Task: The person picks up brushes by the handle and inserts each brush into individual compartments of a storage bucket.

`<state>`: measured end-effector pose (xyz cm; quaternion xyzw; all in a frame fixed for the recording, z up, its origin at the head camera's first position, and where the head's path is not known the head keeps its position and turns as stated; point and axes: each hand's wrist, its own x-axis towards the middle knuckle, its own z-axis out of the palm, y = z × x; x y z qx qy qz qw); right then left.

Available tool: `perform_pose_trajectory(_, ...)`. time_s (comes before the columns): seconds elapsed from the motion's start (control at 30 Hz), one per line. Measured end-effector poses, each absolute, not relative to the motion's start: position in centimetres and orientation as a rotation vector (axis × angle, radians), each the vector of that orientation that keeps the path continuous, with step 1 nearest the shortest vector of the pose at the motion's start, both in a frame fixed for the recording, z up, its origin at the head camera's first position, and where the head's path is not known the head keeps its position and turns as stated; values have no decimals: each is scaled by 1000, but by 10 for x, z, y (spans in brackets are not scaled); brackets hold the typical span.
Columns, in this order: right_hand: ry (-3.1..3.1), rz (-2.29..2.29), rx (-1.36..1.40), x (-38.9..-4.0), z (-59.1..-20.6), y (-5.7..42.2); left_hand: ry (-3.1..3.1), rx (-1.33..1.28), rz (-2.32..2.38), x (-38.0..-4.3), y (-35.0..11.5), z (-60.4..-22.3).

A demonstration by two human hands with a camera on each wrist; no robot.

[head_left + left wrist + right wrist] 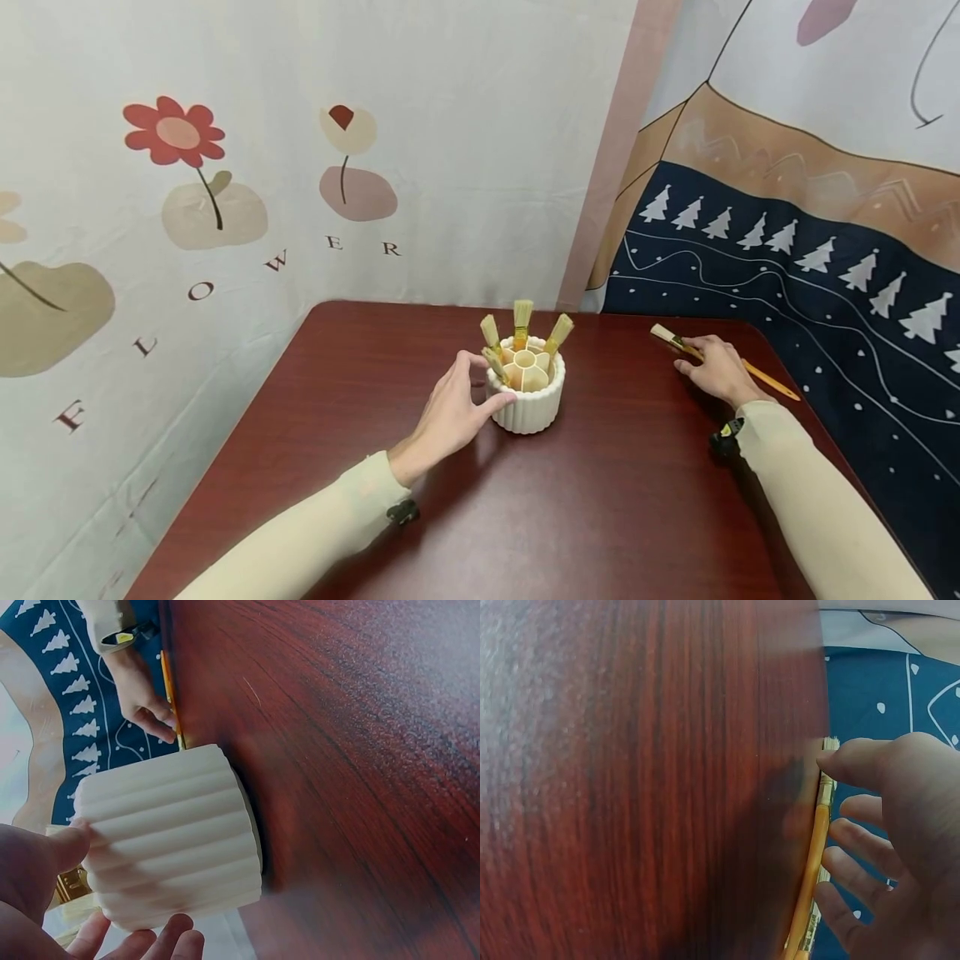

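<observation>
red-brown tabletop [637, 508], ribbed white brush holder [527, 413]

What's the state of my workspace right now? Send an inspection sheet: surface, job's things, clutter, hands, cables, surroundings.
Surface: dark red-brown table, wood-grained.
Job's things: ribbed white holder, upright, divided inside, with four brushes in it, bristles up; loose brush lying near the table's right edge. The right wrist view hints at a second alongside; not certain.
Clutter: nothing seen.
Left hand: thumb and fingers around the white holder's side.
Right hand: at the loose brush, thumb near its bristle end; grip unclear.
Cables: nothing seen.
Surroundings: pale wall covering printed with flowers and the letters FLOWER; to the right, dark blue covering with white trees.
</observation>
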<state>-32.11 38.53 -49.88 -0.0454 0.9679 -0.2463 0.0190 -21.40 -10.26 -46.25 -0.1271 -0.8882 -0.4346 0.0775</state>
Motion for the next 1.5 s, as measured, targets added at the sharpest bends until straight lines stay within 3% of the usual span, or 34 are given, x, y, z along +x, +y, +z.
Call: perform_pose_trajectory(1.5, 3091, -784, -167, -315, -508, 382, -2683, -435, -1297, -220, -107, -458)
